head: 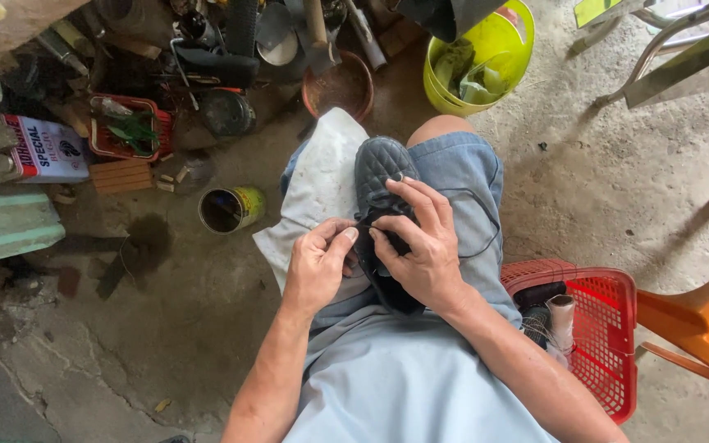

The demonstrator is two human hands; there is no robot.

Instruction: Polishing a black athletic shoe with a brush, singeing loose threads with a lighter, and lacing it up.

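A black quilted shoe (pixel 377 168) lies toe-away on my lap, over a pale grey cloth (pixel 319 184) spread on my knee. My right hand (pixel 422 246) is wrapped over the shoe's middle, fingers spread across its upper. At the shoe's left edge my left hand (pixel 318 262) pinches with thumb and forefinger; what it pinches is too small to make out. A thin black thread (pixel 487 221) loops from the shoe across my blue shorts.
A red plastic basket (pixel 609 344) with spools stands at my right, beside an orange chair (pixel 703 320). An open tin can (pixel 230 208), a brown bowl (pixel 340 86), a yellow-green bucket (pixel 486 49) and a clutter of tools lie on the concrete floor ahead and left.
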